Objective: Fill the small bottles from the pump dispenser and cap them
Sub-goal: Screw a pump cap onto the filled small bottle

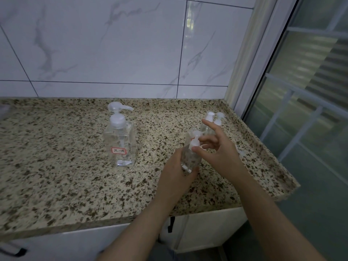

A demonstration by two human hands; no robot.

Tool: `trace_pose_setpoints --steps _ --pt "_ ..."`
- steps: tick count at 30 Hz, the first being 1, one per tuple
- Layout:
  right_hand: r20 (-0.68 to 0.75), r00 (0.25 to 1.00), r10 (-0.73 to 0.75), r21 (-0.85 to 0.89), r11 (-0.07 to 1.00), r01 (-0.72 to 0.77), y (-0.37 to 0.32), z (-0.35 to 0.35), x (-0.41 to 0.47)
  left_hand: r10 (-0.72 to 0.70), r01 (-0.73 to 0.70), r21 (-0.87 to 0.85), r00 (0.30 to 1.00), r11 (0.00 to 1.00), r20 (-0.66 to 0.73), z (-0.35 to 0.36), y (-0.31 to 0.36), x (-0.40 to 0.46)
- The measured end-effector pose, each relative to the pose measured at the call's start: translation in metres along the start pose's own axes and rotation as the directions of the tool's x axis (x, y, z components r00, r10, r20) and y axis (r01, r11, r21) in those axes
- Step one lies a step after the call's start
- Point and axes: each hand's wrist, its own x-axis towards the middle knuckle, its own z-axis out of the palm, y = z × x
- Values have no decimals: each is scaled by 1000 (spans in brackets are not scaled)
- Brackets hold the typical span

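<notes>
Here, a speckled granite counter [56,176] fills the lower left and centre of the frame. On it, left of centre, stands a clear pump dispenser [120,140] with a red-edged label. At centre, the left hand [176,172] grips a small bottle [190,157], tilted; the right hand [220,147] pinches its white pump cap [194,141], other fingers spread. Two more small bottles [213,119] stand just behind.

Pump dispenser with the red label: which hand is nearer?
Left. The left hand grips a small bottle just to the right of the pump dispenser; the right hand, pinching that bottle's cap, is farther right.
</notes>
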Motion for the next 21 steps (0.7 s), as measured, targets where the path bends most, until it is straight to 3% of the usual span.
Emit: trace_pose_setpoints --steps 6,13,21 --pt "-23 1000 13 -110 994 -16 -5 11 0 -4 4 -10 1000 1000 0 1 0 -2" --pt "42 990 132 207 969 -138 3 6 -22 -6 6 -1 1000 1000 -1 -1 2 0" --pt "-119 991 60 169 985 -39 6 -2 -30 -12 12 20 1000 1000 -3 0 3 -1"
